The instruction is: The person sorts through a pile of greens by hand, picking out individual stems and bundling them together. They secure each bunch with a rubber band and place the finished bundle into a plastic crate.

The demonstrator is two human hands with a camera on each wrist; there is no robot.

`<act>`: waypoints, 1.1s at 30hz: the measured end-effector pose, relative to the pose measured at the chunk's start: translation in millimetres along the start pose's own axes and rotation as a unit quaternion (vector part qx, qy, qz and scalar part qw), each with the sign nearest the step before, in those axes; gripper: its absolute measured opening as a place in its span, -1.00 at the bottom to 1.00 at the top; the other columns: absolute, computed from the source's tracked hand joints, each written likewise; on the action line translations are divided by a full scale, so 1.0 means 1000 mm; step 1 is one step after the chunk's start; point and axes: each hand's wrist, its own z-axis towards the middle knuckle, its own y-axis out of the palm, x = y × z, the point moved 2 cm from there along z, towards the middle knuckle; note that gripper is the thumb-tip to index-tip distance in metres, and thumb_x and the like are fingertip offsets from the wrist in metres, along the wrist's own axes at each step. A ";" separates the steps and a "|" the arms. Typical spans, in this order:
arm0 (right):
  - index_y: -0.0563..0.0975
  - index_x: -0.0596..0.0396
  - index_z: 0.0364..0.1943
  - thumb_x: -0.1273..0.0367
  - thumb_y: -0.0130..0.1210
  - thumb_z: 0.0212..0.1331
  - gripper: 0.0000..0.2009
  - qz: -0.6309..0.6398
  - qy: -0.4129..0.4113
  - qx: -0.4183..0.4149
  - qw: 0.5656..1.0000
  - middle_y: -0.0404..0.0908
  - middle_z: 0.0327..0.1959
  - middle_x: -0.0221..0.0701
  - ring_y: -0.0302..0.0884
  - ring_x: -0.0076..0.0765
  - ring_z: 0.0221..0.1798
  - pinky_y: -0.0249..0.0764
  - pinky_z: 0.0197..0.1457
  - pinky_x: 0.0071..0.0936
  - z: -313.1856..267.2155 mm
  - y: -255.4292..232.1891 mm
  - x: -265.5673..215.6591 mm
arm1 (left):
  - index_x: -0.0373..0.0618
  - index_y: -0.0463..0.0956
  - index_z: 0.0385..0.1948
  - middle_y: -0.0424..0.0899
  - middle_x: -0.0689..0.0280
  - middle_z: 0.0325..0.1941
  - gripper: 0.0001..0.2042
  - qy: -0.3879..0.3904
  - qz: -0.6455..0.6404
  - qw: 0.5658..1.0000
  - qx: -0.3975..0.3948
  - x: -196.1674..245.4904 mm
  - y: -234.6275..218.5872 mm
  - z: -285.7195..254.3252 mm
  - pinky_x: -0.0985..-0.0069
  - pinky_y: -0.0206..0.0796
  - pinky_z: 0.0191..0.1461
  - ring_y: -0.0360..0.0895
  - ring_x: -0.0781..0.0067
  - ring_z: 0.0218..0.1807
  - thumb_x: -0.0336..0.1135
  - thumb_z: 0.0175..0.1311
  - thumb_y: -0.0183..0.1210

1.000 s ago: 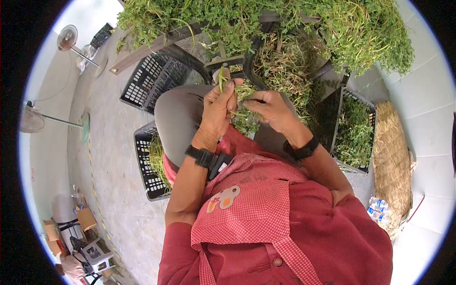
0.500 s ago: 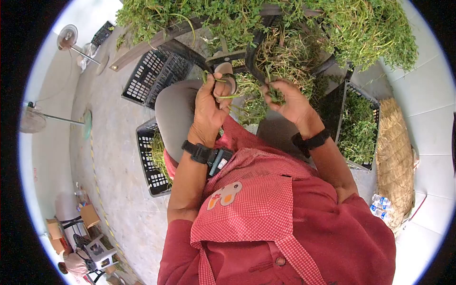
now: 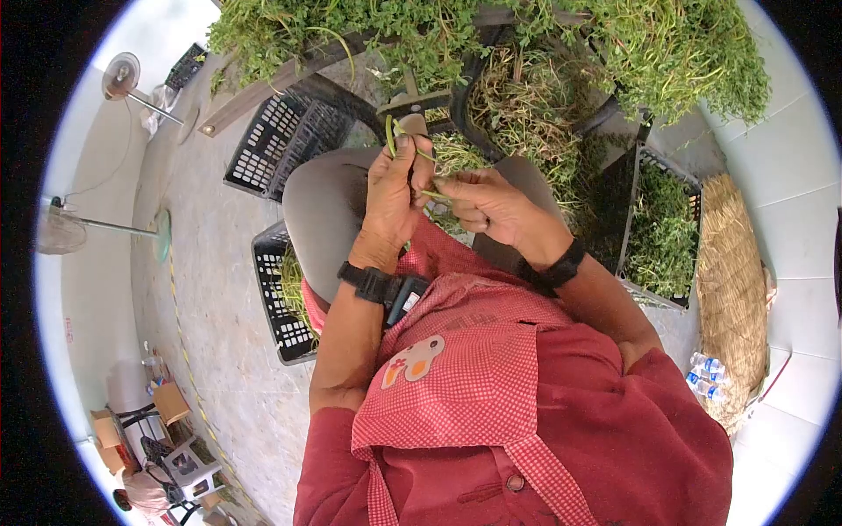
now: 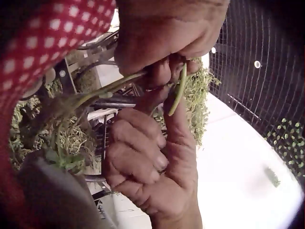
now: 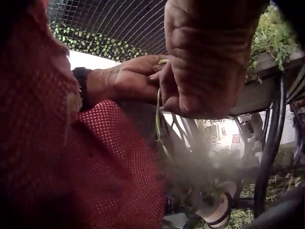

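Note:
Above the lap, my left hand (image 3: 392, 195) grips a few thin green stems, and one curved stem (image 3: 389, 136) sticks up past the thumb. My right hand (image 3: 493, 209) is close on its right, thumb and forefinger pinching a stem (image 3: 438, 195) that runs out of the left hand. The left wrist view shows the fingertips of both hands meeting around a short cut-looking stem end (image 4: 177, 93). A longer stem (image 4: 107, 89) trails from there to blurred leaves. In the right wrist view a stem (image 5: 158, 117) hangs below the fingers.
A table edge (image 3: 254, 103) ahead bears heaped leafy greens (image 3: 675, 61). Stalks (image 3: 526, 123) are piled beneath it. Black crates stand at left (image 3: 279, 329) and right (image 3: 624, 237), the right one full of greens. A straw roll (image 3: 732, 298) and water bottles (image 3: 704, 377) are farther right.
Half a second ago the right hand was apart to the right with a leafy bit in its fingers. Now it is back beside the left hand, pinching a stem; that leafy bit no longer shows.

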 end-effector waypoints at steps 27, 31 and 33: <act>0.61 0.11 -0.31 0.32 0.18 0.03 -0.81 -0.540 -0.243 0.064 0.804 0.58 -0.57 -0.38 0.38 -0.64 -0.54 0.38 -0.42 -0.56 -0.038 0.049 -0.042 | -0.10 0.45 -0.37 0.09 0.51 -0.81 -0.75 0.038 -0.284 0.955 -0.078 0.053 -0.013 -0.010 0.69 -0.16 -0.68 -0.03 0.68 -0.70 -0.17 0.37 -0.13; 0.62 0.09 -0.29 0.33 0.18 0.01 -0.80 -0.483 -0.282 0.042 0.828 0.60 -0.54 -0.28 0.44 -0.60 -0.54 0.39 -0.41 -0.53 -0.007 0.039 -0.011 | -0.14 0.39 -0.35 0.08 0.52 -0.78 -0.76 0.037 -0.288 0.955 -0.066 0.049 -0.013 -0.009 0.67 -0.12 -0.69 -0.04 0.68 -0.70 -0.21 0.39 -0.18; 0.61 0.09 -0.29 0.32 0.18 0.00 -0.79 -0.489 -0.295 0.040 0.820 0.60 -0.53 -0.25 0.48 -0.54 -0.53 0.41 -0.40 -0.51 0.001 0.039 -0.005 | -0.14 0.40 -0.35 0.08 0.52 -0.78 -0.75 0.037 -0.287 0.955 -0.060 0.046 -0.015 -0.008 0.67 -0.10 -0.69 -0.04 0.67 -0.70 -0.20 0.39 -0.18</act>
